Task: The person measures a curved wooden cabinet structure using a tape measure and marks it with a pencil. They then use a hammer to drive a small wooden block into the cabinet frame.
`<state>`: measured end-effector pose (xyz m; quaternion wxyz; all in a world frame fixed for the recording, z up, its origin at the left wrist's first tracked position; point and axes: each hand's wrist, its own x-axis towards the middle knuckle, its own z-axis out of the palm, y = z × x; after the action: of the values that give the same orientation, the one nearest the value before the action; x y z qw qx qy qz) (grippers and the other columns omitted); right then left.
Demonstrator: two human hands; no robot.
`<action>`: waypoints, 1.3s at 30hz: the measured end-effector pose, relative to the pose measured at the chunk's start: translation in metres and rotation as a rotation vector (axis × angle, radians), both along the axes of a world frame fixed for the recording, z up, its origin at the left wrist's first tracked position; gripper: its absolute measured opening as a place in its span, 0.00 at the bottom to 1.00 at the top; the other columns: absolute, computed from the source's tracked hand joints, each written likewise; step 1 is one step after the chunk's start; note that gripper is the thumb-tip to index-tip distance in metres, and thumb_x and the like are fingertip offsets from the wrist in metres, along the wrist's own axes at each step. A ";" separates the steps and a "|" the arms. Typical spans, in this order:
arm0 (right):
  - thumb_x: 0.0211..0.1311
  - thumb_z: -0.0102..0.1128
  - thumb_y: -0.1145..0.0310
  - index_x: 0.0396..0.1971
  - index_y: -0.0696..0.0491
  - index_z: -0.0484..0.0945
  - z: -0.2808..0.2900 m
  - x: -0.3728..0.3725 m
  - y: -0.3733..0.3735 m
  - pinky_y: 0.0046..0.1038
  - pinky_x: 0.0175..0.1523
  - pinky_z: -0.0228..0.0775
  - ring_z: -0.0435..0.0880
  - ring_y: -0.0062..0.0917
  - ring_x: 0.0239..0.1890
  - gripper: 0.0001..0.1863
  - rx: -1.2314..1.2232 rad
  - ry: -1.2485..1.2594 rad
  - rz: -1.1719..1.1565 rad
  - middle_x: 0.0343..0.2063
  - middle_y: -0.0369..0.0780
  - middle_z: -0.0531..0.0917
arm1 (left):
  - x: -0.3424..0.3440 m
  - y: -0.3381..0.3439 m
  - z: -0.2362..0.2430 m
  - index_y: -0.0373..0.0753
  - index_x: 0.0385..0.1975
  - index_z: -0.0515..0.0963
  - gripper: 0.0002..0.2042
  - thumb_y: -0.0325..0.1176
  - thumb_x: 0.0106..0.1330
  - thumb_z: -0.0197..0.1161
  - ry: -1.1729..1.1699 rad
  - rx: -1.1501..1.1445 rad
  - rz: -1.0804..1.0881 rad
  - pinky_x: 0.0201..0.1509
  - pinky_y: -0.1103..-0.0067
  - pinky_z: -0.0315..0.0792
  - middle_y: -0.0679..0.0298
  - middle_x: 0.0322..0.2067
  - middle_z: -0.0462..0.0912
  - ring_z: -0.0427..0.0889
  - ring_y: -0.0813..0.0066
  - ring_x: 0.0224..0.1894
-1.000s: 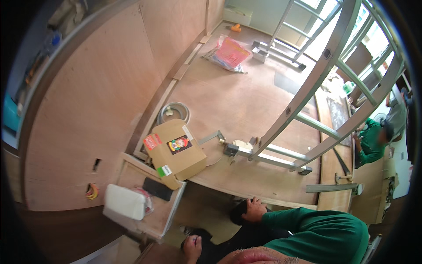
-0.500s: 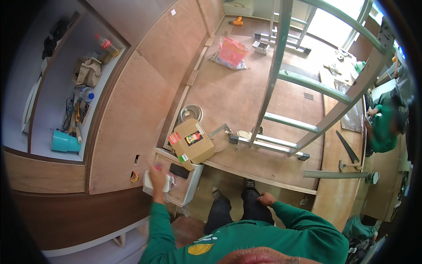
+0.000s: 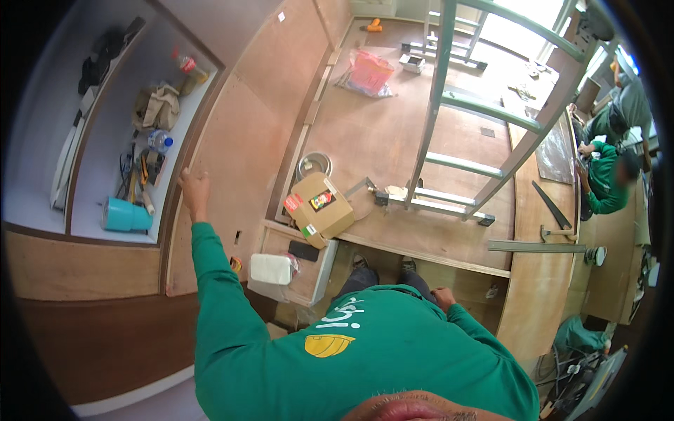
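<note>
Cabinet edge (image 3: 202, 119) — left fingers (image 3: 187, 181) near.

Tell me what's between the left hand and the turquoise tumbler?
From left hand to tumbler, the head view shows the cabinet's brown edge, then a pale handle.

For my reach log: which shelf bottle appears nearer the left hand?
The clear plastic bottle with the blue cap; the red-labelled clear plastic bottle appears farther from the left hand, higher in the view.

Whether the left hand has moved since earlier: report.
Yes: the left hand has moved from the white container, up and leftward, to beside the wall shelf.
</note>
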<state>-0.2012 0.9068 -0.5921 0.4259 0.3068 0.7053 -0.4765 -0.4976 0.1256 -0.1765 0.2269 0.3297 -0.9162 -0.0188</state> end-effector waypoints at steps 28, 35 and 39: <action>0.62 0.68 0.62 0.48 0.62 0.89 -0.028 -0.042 0.005 0.39 0.57 0.81 0.91 0.45 0.50 0.21 0.164 0.218 0.076 0.45 0.54 0.91 | 0.031 0.068 -0.005 0.32 0.59 0.79 0.26 0.45 0.70 0.72 0.088 0.311 -0.276 0.59 0.63 0.77 0.49 0.49 0.84 0.84 0.53 0.52; 0.65 0.66 0.60 0.51 0.68 0.84 0.029 -0.114 0.011 0.33 0.46 0.82 0.89 0.31 0.40 0.25 -0.016 0.256 0.282 0.40 0.46 0.90 | 0.127 0.220 -0.170 0.37 0.46 0.87 0.11 0.38 0.72 0.69 -0.232 0.811 -0.369 0.40 0.71 0.78 0.63 0.29 0.85 0.83 0.72 0.32; 0.76 0.64 0.60 0.61 0.65 0.79 0.185 -0.188 -0.046 0.27 0.45 0.78 0.84 0.22 0.39 0.25 -0.329 0.585 0.234 0.38 0.39 0.86 | 0.155 0.310 -0.145 0.37 0.50 0.87 0.12 0.37 0.75 0.69 -0.231 1.269 -0.231 0.27 0.80 0.72 0.68 0.26 0.84 0.78 0.84 0.26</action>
<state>-0.3889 0.8609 -0.4072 0.3014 0.0017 0.7416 -0.5993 -0.3421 0.4355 -0.3211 -0.1150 0.2990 -0.7750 -0.5447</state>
